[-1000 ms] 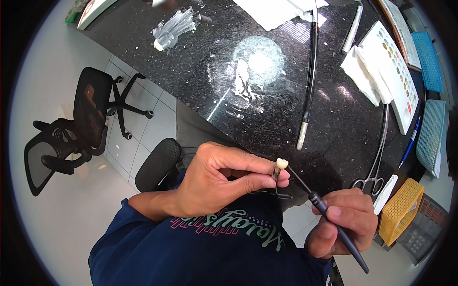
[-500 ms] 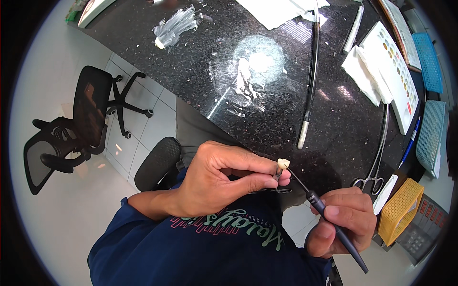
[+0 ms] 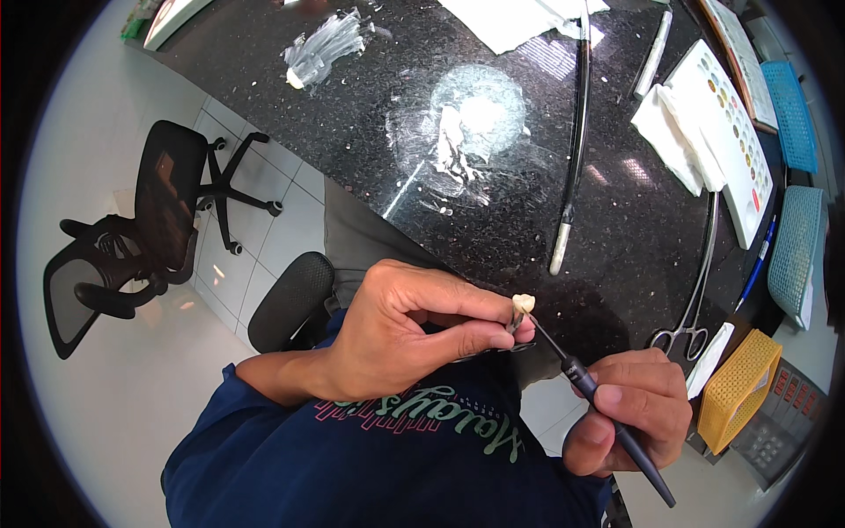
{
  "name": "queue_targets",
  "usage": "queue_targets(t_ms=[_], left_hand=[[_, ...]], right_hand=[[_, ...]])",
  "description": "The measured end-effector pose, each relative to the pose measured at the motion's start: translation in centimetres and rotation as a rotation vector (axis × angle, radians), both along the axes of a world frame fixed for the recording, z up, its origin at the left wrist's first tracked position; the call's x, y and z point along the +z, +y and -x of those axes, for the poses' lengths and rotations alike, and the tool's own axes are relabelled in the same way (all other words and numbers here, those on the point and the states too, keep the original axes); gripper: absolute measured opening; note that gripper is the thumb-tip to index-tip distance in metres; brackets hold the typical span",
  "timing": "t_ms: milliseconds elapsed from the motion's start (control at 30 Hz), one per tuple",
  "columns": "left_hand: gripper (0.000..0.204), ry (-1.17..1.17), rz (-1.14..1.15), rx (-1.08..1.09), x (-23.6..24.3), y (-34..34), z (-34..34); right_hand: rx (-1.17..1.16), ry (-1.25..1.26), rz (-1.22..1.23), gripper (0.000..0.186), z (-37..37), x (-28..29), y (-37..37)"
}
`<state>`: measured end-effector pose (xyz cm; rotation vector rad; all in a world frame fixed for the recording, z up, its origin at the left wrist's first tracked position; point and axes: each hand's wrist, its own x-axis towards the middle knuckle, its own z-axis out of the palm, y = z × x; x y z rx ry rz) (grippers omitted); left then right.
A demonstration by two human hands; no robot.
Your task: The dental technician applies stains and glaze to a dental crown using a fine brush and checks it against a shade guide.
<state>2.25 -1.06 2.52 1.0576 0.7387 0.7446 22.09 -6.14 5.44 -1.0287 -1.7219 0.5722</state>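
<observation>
My left hand [image 3: 431,326] is closed, pinching a small dark metal holder [image 3: 513,323] between thumb and fingers; most of it is hidden by the fingers. At its upper end, just past my fingertips, sits a cream-white, tooth-shaped dental crown [image 3: 523,302]. My right hand [image 3: 635,409] grips a slim instrument with a dark handle [image 3: 635,453] like a pen. Its thin tip meets the underside of the crown, or lies just against it. Whether the tip is a brush or a metal point is too small to tell.
A speckled black worktop [image 3: 370,141] carries white powder smears and a crumpled plastic wrap [image 3: 324,51]. A black tube [image 3: 576,141] with a pale end crosses it. Right: tissue [image 3: 678,132], a white palette [image 3: 735,158], scissor-handled forceps [image 3: 695,290], blue and yellow baskets [image 3: 741,387]. An office chair [image 3: 172,185] stands left.
The instrument in my right hand has shifted slightly down, its tip moving lower on the crown. The crown has turned a little in my left hand, and the holder's dark loop shows less.
</observation>
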Motion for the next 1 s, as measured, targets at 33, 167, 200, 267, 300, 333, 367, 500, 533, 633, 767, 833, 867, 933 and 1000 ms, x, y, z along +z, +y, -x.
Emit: queue_targets(t_ms=[33,167,200,267,300,333,367,500,533,633,767,833,867,933,1000], left_hand=[[0.018,0.008,-0.015,-0.012,0.0,0.0,0.0],[0.018,0.011,0.002,-0.011,0.0,0.0,-0.1],[0.017,0.004,0.011,-0.002,0.0,0.0,-0.1],[0.017,-0.005,0.021,0.007,-0.1,0.0,-0.2],[0.019,-0.017,0.017,-0.011,-0.2,0.0,-0.1],[0.022,-0.03,0.014,-0.029,-0.3,0.1,-0.1],[0.022,-0.045,0.014,-0.04,-0.1,0.0,0.2],[0.024,0.021,-0.076,-0.019,0.3,-0.1,0.2],[0.017,0.137,-0.065,-0.035,0.7,0.1,-0.1],[0.01,0.171,-0.123,-0.017,0.2,0.0,0.1],[0.008,0.199,-0.182,-0.076,0.2,0.1,0.0],[0.009,0.239,-0.221,-0.129,0.5,0.2,0.1],[0.009,0.236,-0.224,-0.131,0.7,0.3,0.0],[0.011,0.28,-0.175,-0.17,1.2,0.5,0.0],[0.011,0.261,-0.14,-0.16,0.9,0.4,0.1]], right_hand=[[-0.022,0.003,0.0,0.017,0.2,-0.1,0.0],[-0.018,0.032,-0.01,0.017,0.2,-0.3,0.1],[-0.018,0.032,-0.01,0.017,0.3,-0.2,0.0],[-0.164,0.115,0.081,0.02,0.5,0.1,-0.2],[-0.173,0.106,0.079,0.02,0.3,0.2,-0.3],[-0.123,0.064,0.043,0.016,0.0,0.1,-0.4],[-0.075,0.018,0.009,0.017,-0.2,0.2,-0.5],[-0.269,0.155,-0.086,0.023,-2.0,1.3,-1.1],[-0.449,0.122,-0.149,0.023,-3.6,2.0,-1.3],[-0.845,0.064,-0.171,0.024,-7.6,3.5,0.0],[-1.019,-0.088,-0.027,0.011,-9.5,3.9,1.7],[-0.958,-0.112,0.097,0.01,-9.9,3.4,2.0],[-0.96,-0.114,0.094,0.01,-10.0,3.2,2.1],[-0.947,-0.132,0.14,0.011,-9.9,2.7,2.5],[-0.921,-0.14,0.137,0.01,-10.1,2.3,2.7]])
